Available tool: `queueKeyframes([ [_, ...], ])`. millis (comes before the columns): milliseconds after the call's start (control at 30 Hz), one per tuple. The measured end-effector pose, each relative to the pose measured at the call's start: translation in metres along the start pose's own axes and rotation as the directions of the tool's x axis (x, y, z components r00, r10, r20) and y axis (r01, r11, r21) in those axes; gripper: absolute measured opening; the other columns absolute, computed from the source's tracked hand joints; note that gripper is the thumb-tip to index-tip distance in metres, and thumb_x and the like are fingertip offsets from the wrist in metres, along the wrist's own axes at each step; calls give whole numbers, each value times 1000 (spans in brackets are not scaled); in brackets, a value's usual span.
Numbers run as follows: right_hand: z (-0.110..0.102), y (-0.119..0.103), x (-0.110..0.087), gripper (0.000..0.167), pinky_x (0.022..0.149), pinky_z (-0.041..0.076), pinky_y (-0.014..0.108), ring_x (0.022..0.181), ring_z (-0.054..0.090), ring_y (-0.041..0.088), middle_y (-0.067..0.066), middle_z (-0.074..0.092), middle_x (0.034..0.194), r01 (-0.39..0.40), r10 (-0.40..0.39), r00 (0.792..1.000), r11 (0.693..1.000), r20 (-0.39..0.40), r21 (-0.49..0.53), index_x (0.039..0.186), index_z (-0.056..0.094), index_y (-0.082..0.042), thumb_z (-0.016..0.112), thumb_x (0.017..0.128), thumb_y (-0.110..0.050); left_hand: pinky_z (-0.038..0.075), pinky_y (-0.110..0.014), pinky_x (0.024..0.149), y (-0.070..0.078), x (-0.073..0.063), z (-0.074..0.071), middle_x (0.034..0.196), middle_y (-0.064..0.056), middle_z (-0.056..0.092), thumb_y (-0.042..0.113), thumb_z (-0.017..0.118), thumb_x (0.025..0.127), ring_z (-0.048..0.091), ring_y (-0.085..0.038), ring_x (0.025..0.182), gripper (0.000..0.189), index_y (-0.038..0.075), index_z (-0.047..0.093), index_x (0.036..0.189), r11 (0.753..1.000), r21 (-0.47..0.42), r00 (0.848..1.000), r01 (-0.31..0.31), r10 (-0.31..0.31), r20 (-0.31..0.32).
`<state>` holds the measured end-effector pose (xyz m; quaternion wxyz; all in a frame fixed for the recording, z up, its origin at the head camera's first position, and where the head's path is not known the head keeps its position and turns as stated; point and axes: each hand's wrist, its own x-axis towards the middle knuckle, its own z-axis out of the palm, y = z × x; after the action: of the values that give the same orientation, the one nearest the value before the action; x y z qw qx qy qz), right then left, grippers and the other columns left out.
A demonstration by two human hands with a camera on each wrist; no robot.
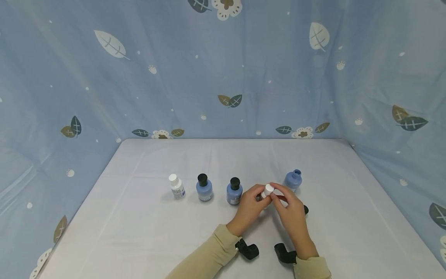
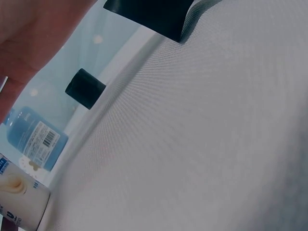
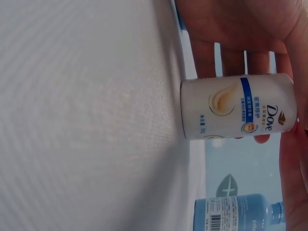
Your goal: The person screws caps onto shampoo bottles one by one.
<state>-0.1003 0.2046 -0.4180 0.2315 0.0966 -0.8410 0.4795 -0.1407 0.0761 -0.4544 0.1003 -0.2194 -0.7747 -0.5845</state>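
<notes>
A small white Dove bottle stands upright on the table between both hands; its lower body also shows in the left wrist view. The left hand holds its body from the left, fingers passing behind it. At the top, the right hand pinches the white cap between thumb and fingers. Just behind the right hand is a blue bottle with an uncapped neck. A loose black cap lies on the table beside the right hand, mostly hidden by it in the head view.
Left of the hands stand two blue bottles, one nearer and one farther, both with black caps. Beyond them is another white bottle with its cap on. A white cloth covers the table; a patterned blue curtain surrounds it.
</notes>
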Motion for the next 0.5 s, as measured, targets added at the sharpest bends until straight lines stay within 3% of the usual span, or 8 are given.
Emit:
queueKeyframes([
  [133, 1, 0, 0, 30, 75, 44, 14, 102, 51, 12, -2, 58, 111, 6, -6, 1000, 999, -3, -34, 113, 61, -17, 64, 83, -14, 44, -19, 63, 0, -1, 0, 90, 11, 58, 28, 62, 84, 54, -13, 78, 16, 18, 64, 97, 1000, 1, 1000, 2, -2, 9],
  [367, 1, -2, 2, 32, 71, 47, 18, 101, 50, 10, -3, 56, 112, 18, -18, 1000, 999, 0, -41, 114, 60, -16, 65, 82, -17, 44, -20, 66, -1, 1, -1, 90, 10, 59, 27, 62, 84, 54, -7, 79, 16, 19, 65, 97, 1000, -7, 1000, -5, 5, 7],
  [500, 1, -2, 1, 33, 70, 48, 21, 100, 51, 14, -4, 56, 112, 17, -16, 1000, 999, 6, -48, 114, 60, -17, 65, 82, -14, 45, -20, 67, 1, 0, 0, 92, 10, 60, 25, 63, 83, 55, -10, 80, 16, 19, 65, 98, 1000, -11, 1000, 8, -8, 11],
])
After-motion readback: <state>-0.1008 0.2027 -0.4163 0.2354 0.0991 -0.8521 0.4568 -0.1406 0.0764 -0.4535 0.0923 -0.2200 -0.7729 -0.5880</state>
